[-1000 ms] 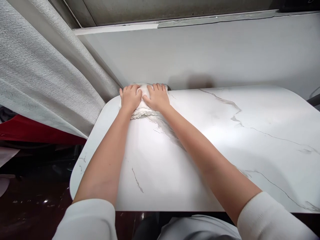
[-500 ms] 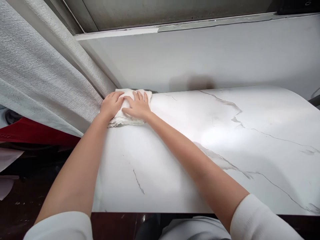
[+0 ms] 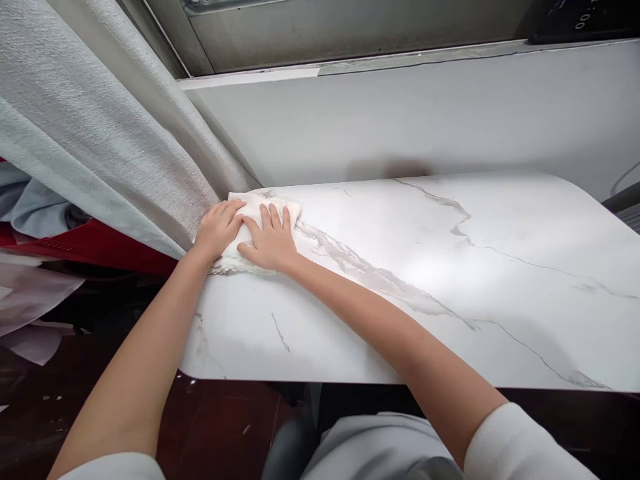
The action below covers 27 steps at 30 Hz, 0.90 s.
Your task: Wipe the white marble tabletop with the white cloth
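A folded white cloth (image 3: pixel 255 205) lies flat at the left end of the white marble-patterned table (image 3: pixel 340 333). My left hand (image 3: pixel 219 230) rests on the cloth's left side, close to the curtain, fingers stretched forward. Flat on the cloth's right part is my right hand (image 3: pixel 271 239), with its fingers spread. Both palms press down from above, and the thumbs point toward each other. Part of the cloth is hidden under the hands.
A pale grey curtain (image 3: pixel 125 127) hangs against the table's left end. Behind the table stands a white wall panel (image 3: pixel 310 127) below a window frame. A black digital clock (image 3: pixel 590 20) sits at the upper right. Red fabric (image 3: pixel 100 250) and clothes show at left.
Both hands and the cloth have slid a little toward me, away from the table's back edge. The view has shifted, showing more of the table's left corner and the floor.
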{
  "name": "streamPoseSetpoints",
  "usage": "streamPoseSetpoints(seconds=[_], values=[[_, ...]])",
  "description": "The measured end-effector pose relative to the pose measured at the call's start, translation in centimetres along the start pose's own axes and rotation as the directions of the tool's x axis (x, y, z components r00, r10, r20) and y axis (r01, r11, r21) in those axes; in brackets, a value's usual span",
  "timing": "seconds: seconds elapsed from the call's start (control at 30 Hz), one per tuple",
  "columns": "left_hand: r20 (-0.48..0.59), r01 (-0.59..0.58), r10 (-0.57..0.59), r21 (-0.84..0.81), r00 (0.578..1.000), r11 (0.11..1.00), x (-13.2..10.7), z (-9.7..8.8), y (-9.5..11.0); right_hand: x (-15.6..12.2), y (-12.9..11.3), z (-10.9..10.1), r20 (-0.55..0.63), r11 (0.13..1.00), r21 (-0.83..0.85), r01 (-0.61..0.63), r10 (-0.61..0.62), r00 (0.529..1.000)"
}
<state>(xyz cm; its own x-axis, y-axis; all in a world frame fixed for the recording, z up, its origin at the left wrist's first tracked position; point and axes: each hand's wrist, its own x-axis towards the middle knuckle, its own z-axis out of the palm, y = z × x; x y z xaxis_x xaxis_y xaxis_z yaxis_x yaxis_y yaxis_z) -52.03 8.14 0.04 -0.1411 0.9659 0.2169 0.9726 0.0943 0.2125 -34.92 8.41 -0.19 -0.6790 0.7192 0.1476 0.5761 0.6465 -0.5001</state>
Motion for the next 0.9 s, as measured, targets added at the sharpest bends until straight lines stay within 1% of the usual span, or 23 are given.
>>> streamPoseSetpoints(seconds=[0.1,0.23,0.33,0.47,0.6,0.77,0.9], values=[[-0.019,-0.015,0.015,0.007,1.000,1.000,-2.5,-0.3,0.1,-2.3,-1.2,0.1,0.018,1.000,-0.003,0.003,-0.003,1.000],[-0.004,-0.035,0.036,0.038,0.999,0.999,-6.4,-0.9,0.7,-5.7,-2.7,0.3,0.030,1.000,-0.016,0.016,-0.016,0.999],[0.006,-0.027,0.027,0.060,1.000,0.998,-9.3,-1.6,1.3,-8.1,-3.9,0.3,0.049,0.999,-0.025,0.042,-0.040,0.998],[-0.001,-0.005,0.005,0.056,1.000,0.998,-12.4,-2.4,1.8,-10.4,-5.1,0.0,0.148,0.995,-0.010,0.095,-0.093,0.985],[0.015,0.003,-0.004,0.050,1.000,0.999,-14.8,-3.2,2.0,-12.0,-6.0,-0.3,0.245,0.991,0.031,0.127,-0.131,0.961],[0.019,0.064,-0.065,0.044,0.998,0.997,-17.5,-3.8,2.5,-13.6,-6.3,-0.7,0.308,0.979,0.106,0.175,-0.200,0.930],[-0.015,0.093,-0.092,0.055,0.996,0.994,-18.4,-3.6,2.7,-13.7,-5.9,-1.2,0.365,0.969,0.153,0.196,-0.240,0.900]])
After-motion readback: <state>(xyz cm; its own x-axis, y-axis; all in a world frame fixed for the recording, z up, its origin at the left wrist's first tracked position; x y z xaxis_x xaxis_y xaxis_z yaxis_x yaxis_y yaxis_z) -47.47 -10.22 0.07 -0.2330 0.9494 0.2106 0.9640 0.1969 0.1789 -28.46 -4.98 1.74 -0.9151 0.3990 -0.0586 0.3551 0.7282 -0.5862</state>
